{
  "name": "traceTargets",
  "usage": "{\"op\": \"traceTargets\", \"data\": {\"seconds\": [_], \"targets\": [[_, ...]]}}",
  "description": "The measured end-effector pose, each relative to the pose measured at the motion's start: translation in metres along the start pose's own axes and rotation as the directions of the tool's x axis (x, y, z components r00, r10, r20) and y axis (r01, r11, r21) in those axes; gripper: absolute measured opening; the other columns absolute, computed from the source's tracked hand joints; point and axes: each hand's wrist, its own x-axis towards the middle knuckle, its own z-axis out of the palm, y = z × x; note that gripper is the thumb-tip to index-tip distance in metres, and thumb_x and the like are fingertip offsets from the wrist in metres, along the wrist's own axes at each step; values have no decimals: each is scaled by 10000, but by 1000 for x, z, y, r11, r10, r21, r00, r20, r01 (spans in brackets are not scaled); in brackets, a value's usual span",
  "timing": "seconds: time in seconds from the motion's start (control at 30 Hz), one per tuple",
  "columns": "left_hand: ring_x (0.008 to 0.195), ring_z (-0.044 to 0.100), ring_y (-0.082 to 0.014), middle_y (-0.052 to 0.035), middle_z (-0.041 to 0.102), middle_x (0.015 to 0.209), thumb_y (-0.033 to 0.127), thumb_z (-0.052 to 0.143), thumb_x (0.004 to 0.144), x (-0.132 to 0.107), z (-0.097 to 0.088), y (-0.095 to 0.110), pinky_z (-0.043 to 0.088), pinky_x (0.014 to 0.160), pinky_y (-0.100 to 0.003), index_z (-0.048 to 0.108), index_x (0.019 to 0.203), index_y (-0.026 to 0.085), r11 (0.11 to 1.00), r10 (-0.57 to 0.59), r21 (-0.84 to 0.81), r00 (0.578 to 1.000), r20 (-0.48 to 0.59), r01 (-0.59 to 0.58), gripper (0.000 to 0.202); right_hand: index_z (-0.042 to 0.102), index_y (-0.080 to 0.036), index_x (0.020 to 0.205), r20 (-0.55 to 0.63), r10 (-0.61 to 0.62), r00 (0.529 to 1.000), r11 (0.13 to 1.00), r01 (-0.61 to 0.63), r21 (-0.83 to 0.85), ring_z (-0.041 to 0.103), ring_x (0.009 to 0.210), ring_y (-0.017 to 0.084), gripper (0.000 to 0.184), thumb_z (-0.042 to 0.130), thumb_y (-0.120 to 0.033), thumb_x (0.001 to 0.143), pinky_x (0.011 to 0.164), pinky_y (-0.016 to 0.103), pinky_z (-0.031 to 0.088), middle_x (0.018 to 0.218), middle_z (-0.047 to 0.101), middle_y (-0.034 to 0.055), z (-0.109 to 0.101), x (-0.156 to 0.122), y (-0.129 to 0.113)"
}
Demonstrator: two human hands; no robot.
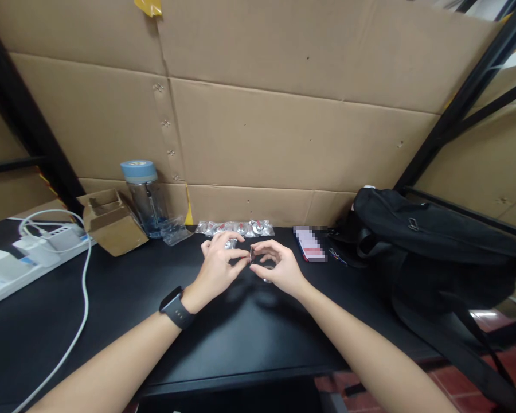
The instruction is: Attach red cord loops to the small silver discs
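Both hands meet over the middle of a black table (pixel 112 298). My left hand (pixel 218 265), with a dark watch on its wrist, pinches a small metal part (pixel 251 254) at its fingertips. My right hand (pixel 275 265) pinches the same small part from the other side; something round and clear lies under its palm, too small to name. Just behind the hands lies a row of small clear bags (pixel 236 228) with silver and red parts inside.
A black backpack (pixel 430 252) fills the table's right side. At the left stand a blue-lidded bottle (pixel 144 198), an open cardboard box (pixel 112 221), a white power strip (pixel 21 261) with chargers and a white cable (pixel 83 298). A small card packet (pixel 310 244) lies by the backpack. Cardboard walls stand behind.
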Motion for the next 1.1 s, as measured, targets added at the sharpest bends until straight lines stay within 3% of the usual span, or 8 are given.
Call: {"op": "traceTargets", "data": {"seconds": [0.37, 0.53, 0.63, 0.7, 0.87, 1.0, 1.1], "targets": [[1198, 499, -287, -60, 647, 1206, 333, 621, 937, -2, 6, 0, 292, 918, -446, 779, 870, 291, 999, 33, 32, 999, -12, -33, 177, 641, -215, 978, -12, 47, 999, 991, -45, 125, 721, 983, 226, 365, 859, -286, 694, 794, 342, 580, 1185, 715, 97, 2, 1, 0], [1165, 521, -275, -40, 653, 1162, 293, 651, 917, -6, 14, -2, 291, 900, -434, 781, 833, 293, 1000, -7, 19, 999, -44, 8, 155, 669, -208, 965, 3, 55, 998, 991, -55, 126, 703, 1065, 243, 351, 868, -281, 686, 853, 360, 578, 1226, 711, 103, 1, 2, 5], [1154, 532, -260, -31, 649, 1146, 274, 673, 903, -6, 17, -3, 292, 882, -419, 781, 827, 294, 1000, -19, 1, 998, -52, 19, 134, 702, -188, 918, 7, 90, 996, 987, -91, 133, 717, 1019, 254, 342, 890, -309, 660, 842, 371, 590, 1203, 720, 112, -1, 4, 12], [1151, 537, -252, -29, 644, 1144, 275, 670, 908, -6, 17, -3, 296, 871, -409, 775, 840, 289, 999, -30, -16, 999, -43, 30, 126, 729, -186, 894, 17, 87, 996, 989, -88, 121, 724, 979, 247, 270, 857, -339, 713, 849, 383, 594, 1183, 724, 110, -4, 5, 16], [1140, 541, -248, -37, 633, 1152, 308, 642, 928, -4, 14, 0, 318, 876, -398, 766, 882, 272, 997, -48, -60, 999, -1, 47, 137, 753, -219, 916, 26, -65, 998, 993, 68, -100, 697, 994, 223, 124, 720, -330, 873, 852, 362, 581, 1089, 718, 86, -10, 6, 13], [1166, 527, -254, -37, 627, 1165, 334, 619, 938, -2, 12, -2, 331, 903, -401, 755, 883, 266, 997, -35, -65, 999, 41, 38, 162, 714, -224, 924, 64, -157, 985, 944, 169, -284, 668, 977, 207, 91, 646, -285, 924, 777, 322, 556, 1061, 690, 79, -13, 6, 4], [1168, 529, -250, -36, 628, 1183, 361, 536, 981, 0, 10, -6, 343, 931, -416, 729, 967, 276, 992, -95, -71, 993, 75, 101, 211, 680, -223, 915, 123, -172, 977, 879, 209, -428, 634, 1027, 216, 69, 615, -240, 933, 863, 356, 525, 1098, 665, 78, -15, 6, 1]]}}
